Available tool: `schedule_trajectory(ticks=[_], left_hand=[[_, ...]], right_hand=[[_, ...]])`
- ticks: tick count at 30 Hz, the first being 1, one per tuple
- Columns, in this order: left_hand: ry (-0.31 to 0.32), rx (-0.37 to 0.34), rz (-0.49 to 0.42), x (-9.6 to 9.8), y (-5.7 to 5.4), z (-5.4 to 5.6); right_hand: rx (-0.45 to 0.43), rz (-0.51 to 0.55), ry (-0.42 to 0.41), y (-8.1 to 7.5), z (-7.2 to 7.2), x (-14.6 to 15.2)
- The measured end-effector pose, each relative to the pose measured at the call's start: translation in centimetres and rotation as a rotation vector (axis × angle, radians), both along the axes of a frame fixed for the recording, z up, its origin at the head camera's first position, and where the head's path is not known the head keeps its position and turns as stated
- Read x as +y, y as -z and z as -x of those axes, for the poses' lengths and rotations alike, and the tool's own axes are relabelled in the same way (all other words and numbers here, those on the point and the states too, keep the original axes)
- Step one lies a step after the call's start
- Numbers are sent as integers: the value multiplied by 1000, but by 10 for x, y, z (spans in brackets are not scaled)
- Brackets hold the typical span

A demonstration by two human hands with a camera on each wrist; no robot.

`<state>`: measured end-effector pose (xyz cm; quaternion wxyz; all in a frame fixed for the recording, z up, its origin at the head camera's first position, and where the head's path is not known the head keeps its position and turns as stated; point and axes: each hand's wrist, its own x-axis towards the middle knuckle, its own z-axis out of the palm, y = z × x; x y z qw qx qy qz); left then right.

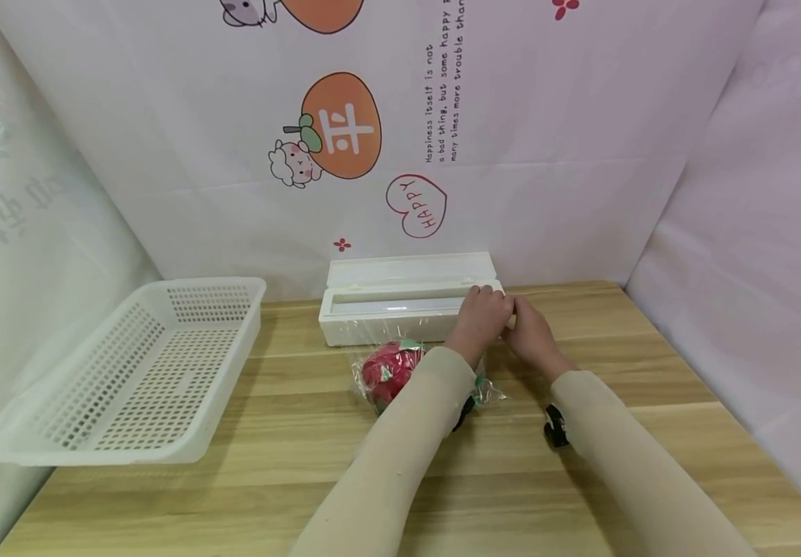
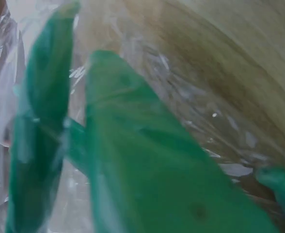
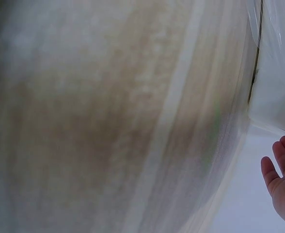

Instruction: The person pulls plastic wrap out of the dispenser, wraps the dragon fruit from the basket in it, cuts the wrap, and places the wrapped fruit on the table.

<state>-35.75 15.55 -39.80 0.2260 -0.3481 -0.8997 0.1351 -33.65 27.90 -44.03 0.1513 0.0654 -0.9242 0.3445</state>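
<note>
A white cling film box stands at the back of the table with its lid raised. Clear cling film runs from its front down over a red dragon fruit with green scales. My left hand curls over the front edge of the box near its right end; what lies under the fingers is hidden. Beside it, my right hand reaches to the right end of the box, its fairly straight fingers close by the corner. Green scales under film fill the left wrist view.
A white perforated basket stands on the left of the wooden table. Printed white cloth forms a wall behind the box, and more cloth closes off both sides. Both forearms cross the front of the table, the left one partly covering the fruit.
</note>
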Motion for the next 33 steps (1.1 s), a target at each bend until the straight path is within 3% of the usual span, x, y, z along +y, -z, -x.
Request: schedule_trajectory(ticks=[6, 12, 20, 33], left_hand=[[16, 55, 45, 0, 3, 0], [49, 82, 8, -1, 4, -1], [45, 107, -25, -3, 4, -4], [-2, 56, 0, 2, 1, -4]], right_hand=[[3, -10, 1, 0, 2, 1], [45, 1, -13, 1, 2, 2], [23, 9, -3, 1, 2, 3], [15, -19, -5, -1, 1, 1]])
